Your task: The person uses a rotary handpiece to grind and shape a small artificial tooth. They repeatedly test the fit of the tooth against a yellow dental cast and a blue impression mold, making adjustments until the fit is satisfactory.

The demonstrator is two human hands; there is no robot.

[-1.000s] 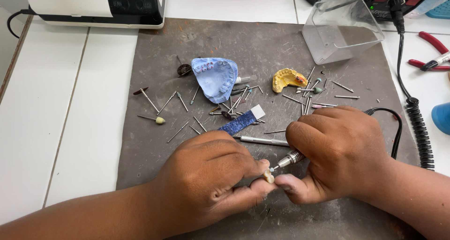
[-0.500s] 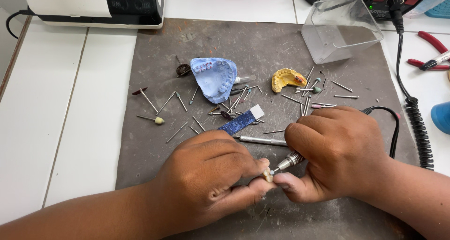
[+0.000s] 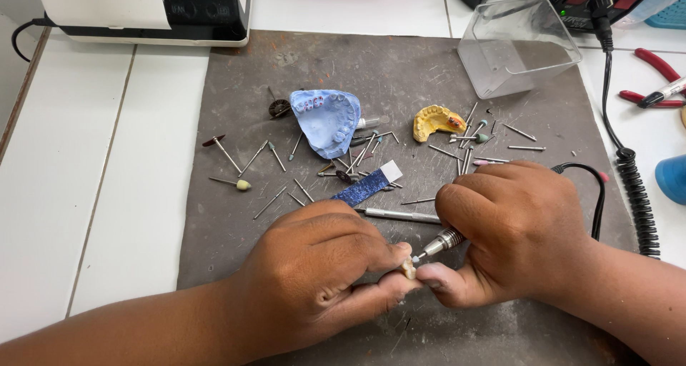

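While both hands meet at 6 o'clock on the grey scratched work mat point(image 3: 236, 123), the left hand point(image 3: 321, 273) pinches a small cream tooth-shaped piece point(image 3: 408, 268) between thumb and fingertips, grip clenched on it. Right hand point(image 3: 518, 234) grasps a slim metal rotary handpiece point(image 3: 441, 242) like a pen, grip closed around it; its tip touches the top of the cream piece. A black cable point(image 3: 582, 172) loops out from behind the right hand toward 3 o'clock.

Mat lies on a white desk point(image 3: 107, 166). At 12 o'clock from the hands: a pale blue dental impression cast point(image 3: 327, 120), and at 1 o'clock a yellow dental cast point(image 3: 436, 121). Many loose thin metal burs point(image 3: 246, 159) are scattered between and around both casts. A blue abrasive strip with a white end point(image 3: 368, 185) lies just above the left hand, beside a silver pen-shaped tool point(image 3: 400, 214).

At 1 o'clock, far edge of mat: a clear plastic box point(image 3: 518, 48), tilted. Red-handled pliers point(image 3: 654, 80) lie on the desk at 2 o'clock. A white machine with a dark panel point(image 3: 143, 9) stands at 11 o'clock.
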